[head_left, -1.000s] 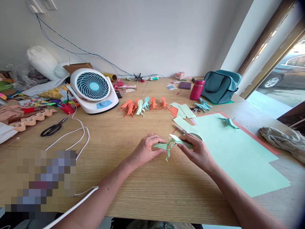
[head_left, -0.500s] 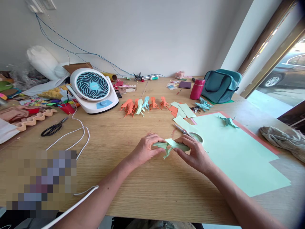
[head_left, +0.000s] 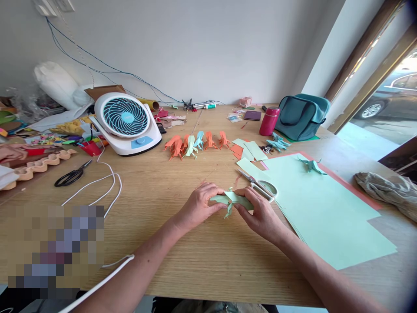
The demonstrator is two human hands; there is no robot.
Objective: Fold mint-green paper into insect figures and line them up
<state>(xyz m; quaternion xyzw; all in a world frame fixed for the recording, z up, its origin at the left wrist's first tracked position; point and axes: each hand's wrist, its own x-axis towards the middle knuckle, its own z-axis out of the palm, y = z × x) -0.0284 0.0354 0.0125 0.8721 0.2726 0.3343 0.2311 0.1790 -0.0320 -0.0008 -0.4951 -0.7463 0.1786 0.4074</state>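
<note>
On the table point(head_left: 182, 269), both hands' fingers apparently pinch the paper figure point(head_left: 232, 200).

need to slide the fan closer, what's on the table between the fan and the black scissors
In the head view, the white cable loops across the wood between the fan and the black scissors; a small red object sits near the fan's base.

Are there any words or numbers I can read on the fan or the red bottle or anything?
No text can be read anywhere.
Fan: small mark at the grille's middle, too blurred.
Red bottle: no visible label.
Small cards behind it: print too small.
</note>
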